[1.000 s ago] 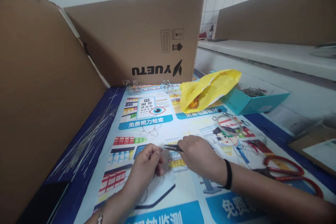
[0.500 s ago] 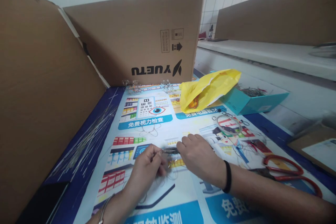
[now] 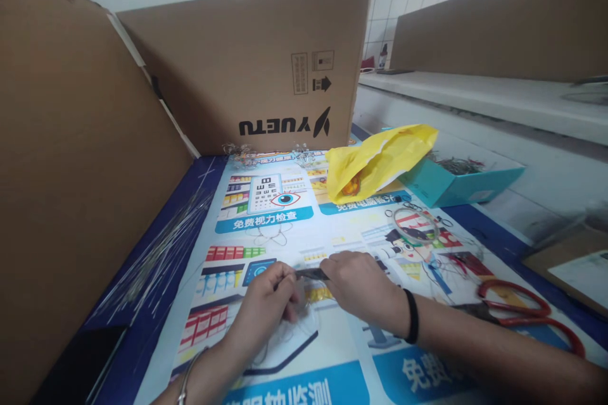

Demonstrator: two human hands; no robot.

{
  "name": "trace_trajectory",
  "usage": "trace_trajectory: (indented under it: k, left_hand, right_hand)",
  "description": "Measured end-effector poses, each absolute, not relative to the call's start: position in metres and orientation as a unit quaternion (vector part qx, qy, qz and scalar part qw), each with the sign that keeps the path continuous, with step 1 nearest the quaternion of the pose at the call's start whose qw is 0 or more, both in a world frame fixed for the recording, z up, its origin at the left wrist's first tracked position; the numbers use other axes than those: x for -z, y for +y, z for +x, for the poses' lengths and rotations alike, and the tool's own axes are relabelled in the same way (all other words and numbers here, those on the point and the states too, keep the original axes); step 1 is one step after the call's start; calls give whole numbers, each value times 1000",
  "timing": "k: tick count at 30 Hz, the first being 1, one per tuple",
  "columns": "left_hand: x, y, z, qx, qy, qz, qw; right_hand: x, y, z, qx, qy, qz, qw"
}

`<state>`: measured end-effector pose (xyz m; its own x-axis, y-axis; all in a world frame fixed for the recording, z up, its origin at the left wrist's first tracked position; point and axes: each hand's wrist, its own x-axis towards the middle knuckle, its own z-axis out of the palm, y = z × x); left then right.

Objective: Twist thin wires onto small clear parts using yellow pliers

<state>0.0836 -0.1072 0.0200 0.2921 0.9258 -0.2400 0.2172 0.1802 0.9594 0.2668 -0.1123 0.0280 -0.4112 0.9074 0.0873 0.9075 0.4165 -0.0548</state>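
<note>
My right hand (image 3: 361,285) is closed round a pair of dark pliers (image 3: 312,273), whose jaws point left. The tips of the pliers meet the fingers of my left hand (image 3: 272,294). That hand is pinched on a thin wire (image 3: 270,345), which curves in loops below it; the gripped end is hidden by the fingers. Both hands are over the printed sheet (image 3: 332,335). Nearest to my right forearm lie large red-handled scissors (image 3: 517,307).
Several straight wires (image 3: 156,266) lie at the left beside a cardboard panel (image 3: 71,158). A yellow bag (image 3: 380,161) leans by a teal box (image 3: 468,183) full of fine pieces. A wire coil (image 3: 415,226) and small black rings (image 3: 444,221) lie right of centre.
My right hand has turned slightly and sits a little lower, with the pliers tilted with it. My left hand stays nearly in place, still pinched.
</note>
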Motion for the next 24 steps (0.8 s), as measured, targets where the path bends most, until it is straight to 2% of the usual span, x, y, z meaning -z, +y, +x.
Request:
trace_trajectory:
  k: [12,24]
  left_hand:
    - [-29,-102,82,-309,486,470,669]
    - [-24,-100,81,-302,518,543,588]
  right_hand:
    - [-26,-111,264,-66,-834,-544,63]
    - [-26,-108,268,-14,-859,-507,72]
